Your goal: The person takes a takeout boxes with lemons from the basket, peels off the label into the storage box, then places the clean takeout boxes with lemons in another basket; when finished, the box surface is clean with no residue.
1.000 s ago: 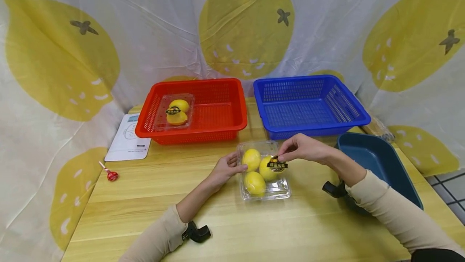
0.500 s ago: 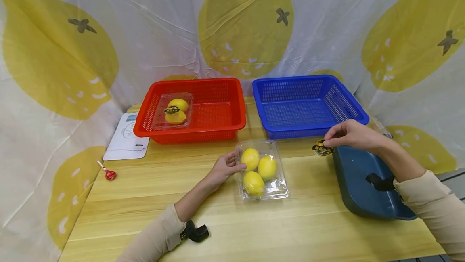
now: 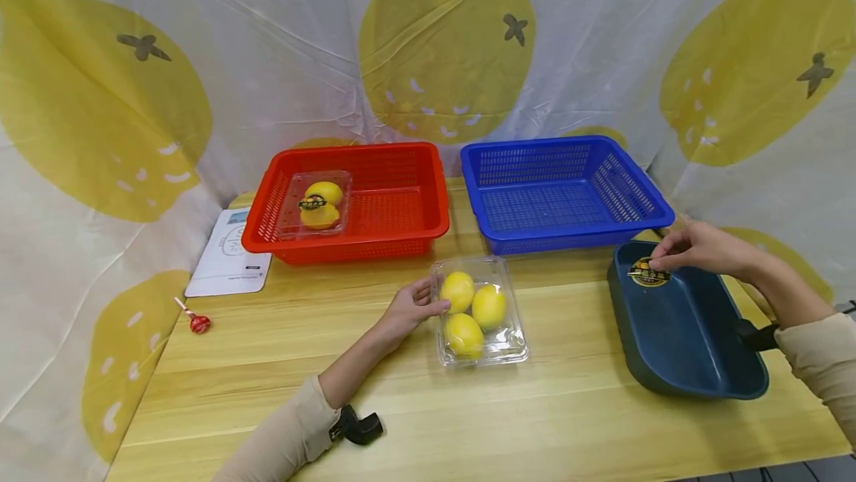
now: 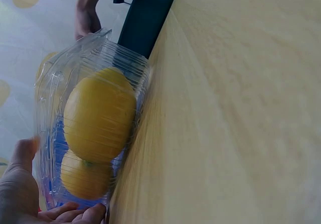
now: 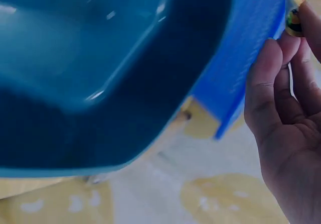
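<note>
A clear plastic clamshell box (image 3: 480, 310) with three lemons (image 3: 489, 307) lies on the wooden table (image 3: 281, 363). My left hand (image 3: 409, 309) holds its left side, fingers curled against the wall; in the left wrist view the clamshell box (image 4: 89, 128) fills the frame with my left hand (image 4: 30, 194) under it. My right hand (image 3: 695, 248) pinches a round black-and-gold sticker (image 3: 647, 273) over the dark blue tray (image 3: 682, 333) at the right. In the right wrist view the sticker (image 5: 294, 19) shows at my fingertips (image 5: 281, 48) above the tray (image 5: 100, 73).
A red basket (image 3: 374, 203) at the back holds another labelled lemon box (image 3: 316, 203). A blue basket (image 3: 562, 192) stands beside it. A white card (image 3: 227, 263) and a red lollipop (image 3: 195, 321) lie at the left. A lemon-print cloth hangs behind.
My right hand peeled the sticker off the lemon box and carried it right, to above the dark blue tray. My left hand has stayed on the box.
</note>
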A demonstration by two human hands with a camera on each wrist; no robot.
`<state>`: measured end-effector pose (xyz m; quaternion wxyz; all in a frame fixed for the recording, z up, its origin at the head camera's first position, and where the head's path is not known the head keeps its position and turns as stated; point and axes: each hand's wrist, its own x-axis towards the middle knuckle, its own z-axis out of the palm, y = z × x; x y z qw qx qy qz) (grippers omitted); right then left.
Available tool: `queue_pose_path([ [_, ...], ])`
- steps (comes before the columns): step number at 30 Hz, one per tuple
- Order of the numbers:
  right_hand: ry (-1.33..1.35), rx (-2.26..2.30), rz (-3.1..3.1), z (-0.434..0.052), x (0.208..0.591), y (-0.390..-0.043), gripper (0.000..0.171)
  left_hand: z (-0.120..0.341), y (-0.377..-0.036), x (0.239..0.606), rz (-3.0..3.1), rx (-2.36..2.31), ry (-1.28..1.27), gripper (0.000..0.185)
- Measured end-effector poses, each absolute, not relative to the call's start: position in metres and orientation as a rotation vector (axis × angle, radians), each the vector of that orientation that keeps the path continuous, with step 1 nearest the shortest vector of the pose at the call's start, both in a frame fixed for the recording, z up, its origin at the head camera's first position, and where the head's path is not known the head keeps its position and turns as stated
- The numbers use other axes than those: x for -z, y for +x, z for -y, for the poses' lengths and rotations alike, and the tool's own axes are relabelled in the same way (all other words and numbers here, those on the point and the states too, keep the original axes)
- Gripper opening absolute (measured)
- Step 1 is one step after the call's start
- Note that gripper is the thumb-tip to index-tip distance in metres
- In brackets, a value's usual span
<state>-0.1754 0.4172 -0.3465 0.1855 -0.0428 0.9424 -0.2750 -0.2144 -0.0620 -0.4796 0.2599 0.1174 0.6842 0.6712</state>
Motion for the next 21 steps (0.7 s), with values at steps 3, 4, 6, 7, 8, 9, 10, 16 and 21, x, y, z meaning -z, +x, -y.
queue_pose_path([
  [3,-0.118,0.725,-2.644,-0.43,0.356,-0.179,0.024,0.063,-0.215,0.479,-1.845,-1.819,0.331,0.079],
  [4,-0.124,0.718,-2.636,-0.433,0.359,-0.18,0.024,0.063,-0.216,0.479,-1.842,-1.821,0.336,0.079],
  [6,-0.156,0.734,-2.616,-0.438,0.367,-0.183,0.023,0.063,-0.216,0.478,-1.838,-1.823,0.341,0.08],
  [7,-0.178,0.743,-2.609,-0.44,0.372,-0.185,0.022,0.063,-0.216,0.478,-1.835,-1.826,0.341,0.08],
  [8,-0.196,0.745,-2.608,-0.441,0.376,-0.186,0.021,0.064,-0.216,0.478,-1.834,-1.827,0.342,0.079],
  [9,-0.212,0.74,-2.613,-0.441,0.38,-0.187,0.02,0.064,-0.215,0.478,-1.832,-1.828,0.343,0.079],
  [10,-0.228,0.728,-2.622,-0.442,0.383,-0.189,0.019,0.064,-0.215,0.478,-1.832,-1.828,0.345,0.079],
  [16,-0.238,0.651,-2.653,-0.441,0.397,-0.194,0.02,0.064,-0.214,0.478,-1.833,-1.829,0.346,0.079],
  [21,-0.228,0.624,-2.689,-0.44,0.404,-0.197,0.019,0.064,-0.212,0.478,-1.837,-1.831,0.343,0.08],
])
